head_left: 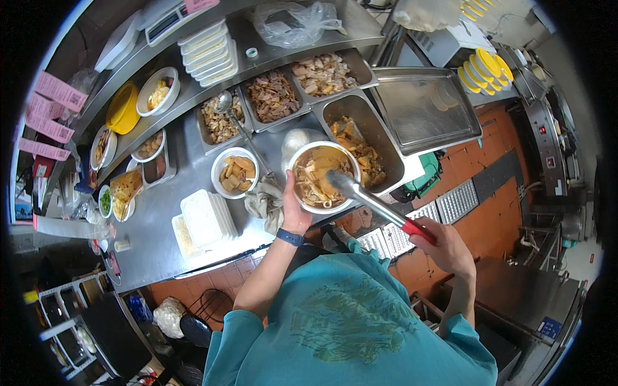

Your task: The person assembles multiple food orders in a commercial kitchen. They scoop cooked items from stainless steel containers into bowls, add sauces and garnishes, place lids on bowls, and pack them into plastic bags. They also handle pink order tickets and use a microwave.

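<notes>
Steel bench point(151, 225): stacked white boxes point(207, 219), white bowl point(215, 177), crumpled grey cloth point(265, 202), metal food pans point(349, 108).

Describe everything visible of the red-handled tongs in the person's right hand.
The tongs look like shiny silver-grey metal, with long arms and a red grip. The right hand holds them at the red end. They slant up and leftward across the picture, the rounded head over the white bowl of food. Whether the head touches the food, or how wide it is open, cannot be told.
</notes>
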The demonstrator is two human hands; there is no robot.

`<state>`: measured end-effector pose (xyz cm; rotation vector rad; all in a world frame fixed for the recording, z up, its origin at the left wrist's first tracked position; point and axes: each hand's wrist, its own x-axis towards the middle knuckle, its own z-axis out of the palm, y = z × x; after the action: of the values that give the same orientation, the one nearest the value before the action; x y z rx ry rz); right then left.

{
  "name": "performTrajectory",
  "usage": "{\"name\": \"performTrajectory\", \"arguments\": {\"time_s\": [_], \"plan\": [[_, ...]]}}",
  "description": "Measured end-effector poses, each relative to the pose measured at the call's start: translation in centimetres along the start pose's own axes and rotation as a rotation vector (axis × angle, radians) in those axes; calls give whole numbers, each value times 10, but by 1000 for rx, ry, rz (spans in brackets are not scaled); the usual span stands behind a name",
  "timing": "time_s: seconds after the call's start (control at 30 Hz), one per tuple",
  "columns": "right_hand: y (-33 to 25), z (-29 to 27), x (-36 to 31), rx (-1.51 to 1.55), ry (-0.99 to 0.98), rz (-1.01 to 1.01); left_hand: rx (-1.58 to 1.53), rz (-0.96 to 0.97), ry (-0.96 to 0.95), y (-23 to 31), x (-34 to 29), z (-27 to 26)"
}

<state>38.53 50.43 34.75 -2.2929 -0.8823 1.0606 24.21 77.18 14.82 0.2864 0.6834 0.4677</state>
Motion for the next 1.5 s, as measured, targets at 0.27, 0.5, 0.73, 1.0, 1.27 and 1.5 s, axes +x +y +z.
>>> {"name": "performTrajectory", "arguments": {"time_s": [0.27, 0.5, 0.73, 1.0, 1.27, 1.5], "plan": [[-19, 3, -10, -128, 39, 64, -34, -31, -31, -3, -3, -4], [-3, -14, 33, -301, 200, 193, -25, 20, -15, -3, -7, -15], [49, 44, 219, -430, 185, 141, -31, 61, -16, -5, -20, -18], [101, 11, 152, -142, 225, 107, -15, 108, 36, -8, -23, -18], [67, -36, 15, 187, -145, -1, -8, 127, 82, -13, -24, -19], [43, -41, 22, -96, -215, -79, -34, 121, 78, -23, -35, -16]]}}
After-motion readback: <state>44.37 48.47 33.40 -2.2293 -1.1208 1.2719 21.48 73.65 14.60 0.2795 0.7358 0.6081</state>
